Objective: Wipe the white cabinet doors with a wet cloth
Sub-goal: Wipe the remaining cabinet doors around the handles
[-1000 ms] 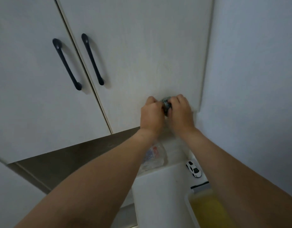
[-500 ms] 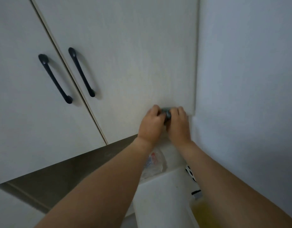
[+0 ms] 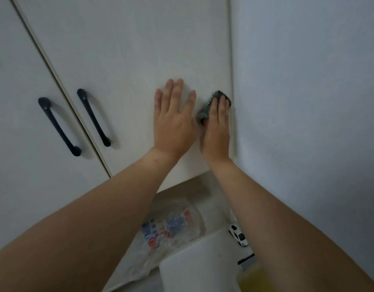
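We see white cabinet doors (image 3: 123,60) with black handles (image 3: 93,116), and a dark grey cloth (image 3: 205,109) with a speckled weave. Below lie a clear plastic bag (image 3: 171,226) printed in blue and red, a white toy car (image 3: 238,238) with black windows, and something yellow (image 3: 253,279).

Cloth (image 3: 205,110): small, dark, bunched; pressed against right white cabinet door (image 3: 123,60), near its right edge. Both doors closed.
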The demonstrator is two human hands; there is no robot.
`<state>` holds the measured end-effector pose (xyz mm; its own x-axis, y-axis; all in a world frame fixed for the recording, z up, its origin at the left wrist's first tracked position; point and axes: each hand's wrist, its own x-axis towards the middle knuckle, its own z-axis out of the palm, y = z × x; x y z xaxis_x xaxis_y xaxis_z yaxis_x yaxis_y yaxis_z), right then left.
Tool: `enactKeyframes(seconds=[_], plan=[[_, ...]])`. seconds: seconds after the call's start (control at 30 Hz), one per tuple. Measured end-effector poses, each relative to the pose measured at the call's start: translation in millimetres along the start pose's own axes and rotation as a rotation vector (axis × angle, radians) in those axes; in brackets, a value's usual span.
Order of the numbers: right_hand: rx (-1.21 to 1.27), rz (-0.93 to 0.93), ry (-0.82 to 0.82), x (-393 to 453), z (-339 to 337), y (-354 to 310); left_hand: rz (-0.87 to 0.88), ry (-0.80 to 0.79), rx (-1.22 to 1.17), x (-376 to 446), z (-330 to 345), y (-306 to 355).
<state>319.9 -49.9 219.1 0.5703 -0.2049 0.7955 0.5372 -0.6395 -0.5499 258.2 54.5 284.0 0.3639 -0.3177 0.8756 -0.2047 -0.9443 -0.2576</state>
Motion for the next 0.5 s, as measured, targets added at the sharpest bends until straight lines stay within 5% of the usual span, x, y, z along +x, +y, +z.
enactKeyframes(seconds=[0.13, 0.3, 0.5], plan=[[0.050, 0.360, 0.020, -54.3, 14.6, 4.3, 0.042, -0.297, 0.200, -2.9, -2.7, -13.5], [-0.022, -0.104, -0.065, -7.1, 2.3, -15.7, 0.022, -0.248, 0.191, -2.6, 0.4, -8.3], [-0.051, 0.222, -0.101, -95.3, 4.5, 38.3, 0.065, -0.321, 0.253, -3.0, -7.7, -16.6]])
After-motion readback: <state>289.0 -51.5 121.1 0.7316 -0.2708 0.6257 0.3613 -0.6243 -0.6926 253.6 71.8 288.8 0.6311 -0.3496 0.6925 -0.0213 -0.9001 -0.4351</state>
